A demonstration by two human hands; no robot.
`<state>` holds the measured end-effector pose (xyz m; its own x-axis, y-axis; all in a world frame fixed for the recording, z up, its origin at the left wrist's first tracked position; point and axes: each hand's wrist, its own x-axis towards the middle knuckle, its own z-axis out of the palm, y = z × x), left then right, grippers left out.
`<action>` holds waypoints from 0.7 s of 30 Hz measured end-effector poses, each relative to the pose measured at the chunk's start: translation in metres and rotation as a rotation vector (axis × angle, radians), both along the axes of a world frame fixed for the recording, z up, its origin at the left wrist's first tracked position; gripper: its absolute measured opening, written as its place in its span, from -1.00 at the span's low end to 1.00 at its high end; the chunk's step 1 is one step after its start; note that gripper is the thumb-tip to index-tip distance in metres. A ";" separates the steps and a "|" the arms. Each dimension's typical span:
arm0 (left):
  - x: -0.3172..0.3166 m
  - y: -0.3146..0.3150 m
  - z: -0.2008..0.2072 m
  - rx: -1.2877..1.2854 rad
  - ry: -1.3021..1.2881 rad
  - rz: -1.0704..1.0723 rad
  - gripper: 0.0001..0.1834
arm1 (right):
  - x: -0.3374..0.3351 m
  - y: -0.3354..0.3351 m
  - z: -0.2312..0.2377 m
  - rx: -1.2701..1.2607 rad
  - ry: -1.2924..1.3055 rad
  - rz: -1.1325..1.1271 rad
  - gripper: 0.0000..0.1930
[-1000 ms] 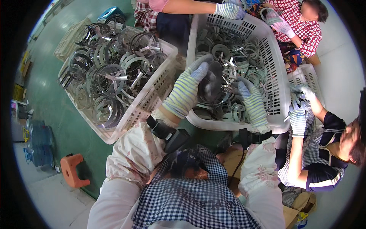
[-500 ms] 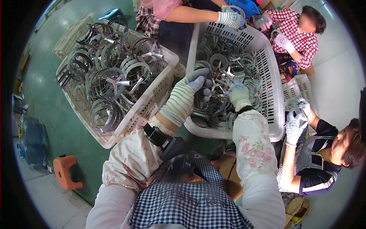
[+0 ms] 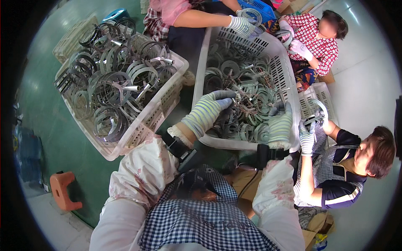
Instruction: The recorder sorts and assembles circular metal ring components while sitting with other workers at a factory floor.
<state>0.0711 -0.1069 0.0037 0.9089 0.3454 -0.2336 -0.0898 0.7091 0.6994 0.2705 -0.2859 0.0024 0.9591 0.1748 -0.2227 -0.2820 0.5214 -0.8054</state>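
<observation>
While both gloved hands, left hand (image 3: 208,109) and right hand (image 3: 279,122), reach into the white crate (image 3: 289,79), fingers seemingly apart, its long axis runs away.

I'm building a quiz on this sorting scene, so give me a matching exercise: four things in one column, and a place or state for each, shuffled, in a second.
Things:
1. left hand
2. right hand
3. left crate
4. orange stool

Places or states:
A. on the green floor, far left
B. heaped with large metal band clamps
C. gloved, reaching into the right crate from its near left side
D. gloved, at the right crate's near right corner

Pairs: 1-C, 2-D, 3-B, 4-A
</observation>
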 end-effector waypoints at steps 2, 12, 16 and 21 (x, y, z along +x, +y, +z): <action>-0.001 -0.005 -0.008 0.036 0.021 -0.036 -0.61 | -0.032 0.010 0.026 0.114 0.132 0.047 -0.76; 0.011 -0.022 0.008 0.068 -0.190 0.048 -0.71 | -0.124 0.019 0.023 -0.224 -0.134 0.644 -0.61; -0.001 -0.010 0.026 -0.102 -0.386 -0.012 -0.62 | -0.082 0.015 0.010 -0.552 -0.546 0.349 -0.51; -0.010 -0.011 0.026 -0.112 -0.398 -0.226 -0.58 | -0.074 0.016 0.015 -0.725 -0.731 0.422 -0.51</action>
<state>0.0610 -0.1176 0.0299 0.9849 0.1215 0.1235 -0.1702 0.8106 0.5603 0.1965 -0.2698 0.0174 0.7956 0.5752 0.1902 0.3410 -0.1657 -0.9253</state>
